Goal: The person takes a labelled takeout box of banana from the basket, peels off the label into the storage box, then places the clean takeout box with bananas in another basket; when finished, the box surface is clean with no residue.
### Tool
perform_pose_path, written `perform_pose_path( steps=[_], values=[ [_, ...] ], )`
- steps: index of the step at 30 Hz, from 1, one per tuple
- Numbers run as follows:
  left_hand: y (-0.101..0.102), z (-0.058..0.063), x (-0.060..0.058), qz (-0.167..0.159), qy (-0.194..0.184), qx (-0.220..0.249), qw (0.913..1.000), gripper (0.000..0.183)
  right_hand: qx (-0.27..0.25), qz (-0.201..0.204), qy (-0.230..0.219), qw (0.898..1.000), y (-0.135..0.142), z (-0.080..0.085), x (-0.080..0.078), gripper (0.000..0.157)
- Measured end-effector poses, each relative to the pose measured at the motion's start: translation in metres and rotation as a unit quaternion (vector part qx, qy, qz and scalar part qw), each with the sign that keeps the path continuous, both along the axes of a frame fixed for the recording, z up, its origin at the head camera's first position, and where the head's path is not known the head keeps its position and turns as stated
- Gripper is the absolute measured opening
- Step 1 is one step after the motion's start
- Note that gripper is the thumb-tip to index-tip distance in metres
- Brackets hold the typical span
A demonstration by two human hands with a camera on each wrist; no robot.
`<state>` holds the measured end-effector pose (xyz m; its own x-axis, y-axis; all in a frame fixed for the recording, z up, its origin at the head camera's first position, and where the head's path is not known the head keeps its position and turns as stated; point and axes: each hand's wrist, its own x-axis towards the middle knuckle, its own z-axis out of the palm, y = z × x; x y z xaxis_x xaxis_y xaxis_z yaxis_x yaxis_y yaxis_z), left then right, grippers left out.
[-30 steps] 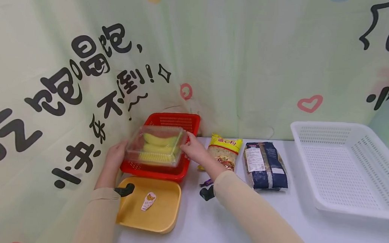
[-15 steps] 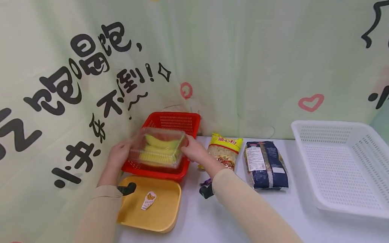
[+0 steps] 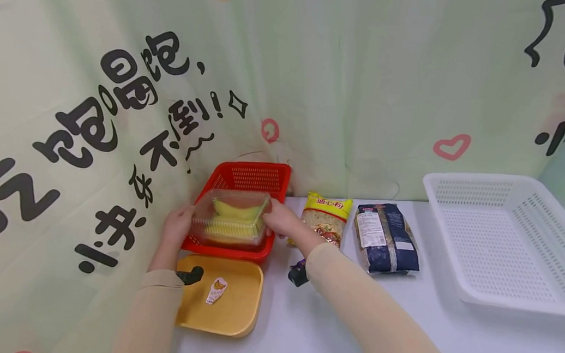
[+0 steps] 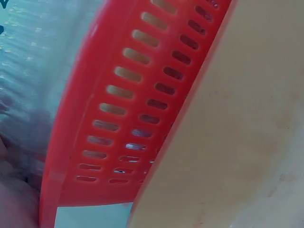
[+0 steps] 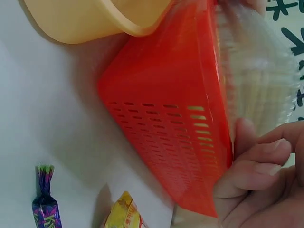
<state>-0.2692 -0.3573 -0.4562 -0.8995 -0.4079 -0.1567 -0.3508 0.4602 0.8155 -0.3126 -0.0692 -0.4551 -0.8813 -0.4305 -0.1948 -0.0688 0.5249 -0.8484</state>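
In the head view, a clear plastic box with yellow banana shapes showing through it lies over the front part of a red slotted basket. My left hand grips the box's left end. At the opposite end, my right hand holds the box near the basket's right rim. From the right wrist, the fingers of that hand are curled, with the thumb against the clear plastic. Only a blurred bit of the left hand shows at the left wrist view's lower left corner. The basket hides the box's underside.
A yellow tray with a banana sticker stands before the basket. To the right lie a yellow pasta bag, a dark blue food bag and a purple-wrapped candy. A white basket stands farther right. Printed curtains border the table.
Both hands have lowered the box a little and shifted it slightly right, so it sits more level over the basket. The left hand has moved right with it.
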Motion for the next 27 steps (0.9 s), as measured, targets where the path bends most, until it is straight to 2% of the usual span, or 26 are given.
perform_pose_path(
  steps=[7,15,21,27],
  values=[
    [0.001,-0.002,0.001,-0.019,-0.007,-0.043,0.9989,0.044,-0.024,0.011,-0.011,1.000,-0.001,0.000,0.003,0.045],
    [0.008,-0.004,-0.004,-0.027,-0.005,-0.091,0.9955,0.046,-0.045,0.012,-0.040,0.998,0.005,-0.002,0.003,0.041],
    [0.012,-0.005,-0.008,-0.025,0.000,-0.103,0.9944,0.045,-0.056,0.022,-0.046,0.997,0.009,-0.004,0.001,0.043],
    [0.008,-0.008,-0.008,-0.042,0.009,-0.137,0.9896,0.048,-0.055,0.029,-0.040,0.997,0.016,-0.007,0.004,0.044]
  ],
)
